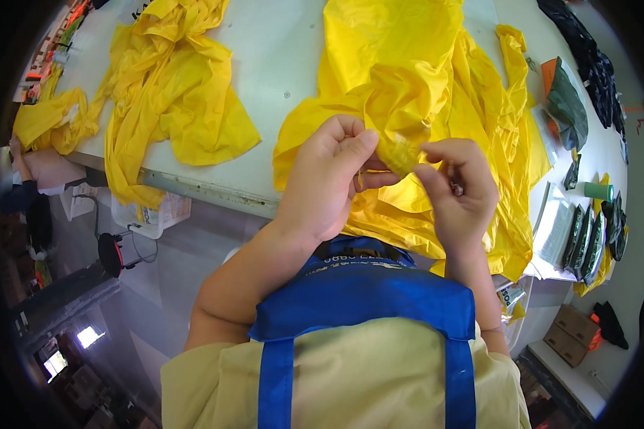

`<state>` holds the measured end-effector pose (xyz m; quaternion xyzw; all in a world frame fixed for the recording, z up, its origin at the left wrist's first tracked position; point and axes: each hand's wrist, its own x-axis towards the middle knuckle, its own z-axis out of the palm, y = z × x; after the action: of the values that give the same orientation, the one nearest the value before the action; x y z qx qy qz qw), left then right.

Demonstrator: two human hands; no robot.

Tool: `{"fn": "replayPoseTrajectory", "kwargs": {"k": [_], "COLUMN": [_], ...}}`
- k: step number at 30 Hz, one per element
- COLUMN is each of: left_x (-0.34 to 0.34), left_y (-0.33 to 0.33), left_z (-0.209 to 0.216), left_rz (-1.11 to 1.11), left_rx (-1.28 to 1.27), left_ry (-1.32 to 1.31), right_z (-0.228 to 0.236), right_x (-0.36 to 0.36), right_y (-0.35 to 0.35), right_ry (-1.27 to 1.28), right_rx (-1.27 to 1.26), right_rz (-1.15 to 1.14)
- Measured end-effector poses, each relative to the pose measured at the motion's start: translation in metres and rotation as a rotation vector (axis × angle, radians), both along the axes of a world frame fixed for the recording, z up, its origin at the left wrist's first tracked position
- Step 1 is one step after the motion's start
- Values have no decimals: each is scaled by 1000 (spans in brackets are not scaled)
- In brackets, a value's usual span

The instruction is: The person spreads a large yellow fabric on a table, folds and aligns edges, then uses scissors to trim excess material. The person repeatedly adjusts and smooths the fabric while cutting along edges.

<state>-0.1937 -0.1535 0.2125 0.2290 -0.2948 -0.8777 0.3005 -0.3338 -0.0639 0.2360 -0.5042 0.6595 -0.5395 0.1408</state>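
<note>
A large crumpled yellow garment of smooth, shiny fabric spreads over the table before me and hangs down its near edge. Above that edge, my left hand grips a bunched end of the fabric between thumb and fingers. My right hand is closed opposite it, thumb and forefinger pinched at the same bunched piece, which is slightly blurred. Something small and pale shows among the curled fingers of this hand, too small to name. A thin yellow loop hangs beside the left fingers.
More yellow garments lie to the left, partly over the edge of the white table. On the right are dark flat packets, a green cylinder and a dark green bag. A white basket sits below. Another person's arm shows far left.
</note>
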Motion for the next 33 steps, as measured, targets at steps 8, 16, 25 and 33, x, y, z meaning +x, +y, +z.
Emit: {"fn": "replayPoseTrajectory", "kwargs": {"k": [8, 16, 25, 33], "left_x": [12, 32, 34, 119], "left_y": [1, 2, 10, -88], "left_z": [-6, -16, 0, 12], "left_rz": [-69, 287, 36, 364], "left_rx": [124, -1198, -1588, -553], "left_ry": [137, -479, -953, -1089], "right_z": [-54, -39, -40, -20], "right_x": [-36, -18, -5, 13], "right_y": [-5, -17, -21, -13], "right_ry": [-1852, -892, -895, 181], "right_rx": [226, 170, 22, 12], "right_rz": [184, 132, 83, 367]}}
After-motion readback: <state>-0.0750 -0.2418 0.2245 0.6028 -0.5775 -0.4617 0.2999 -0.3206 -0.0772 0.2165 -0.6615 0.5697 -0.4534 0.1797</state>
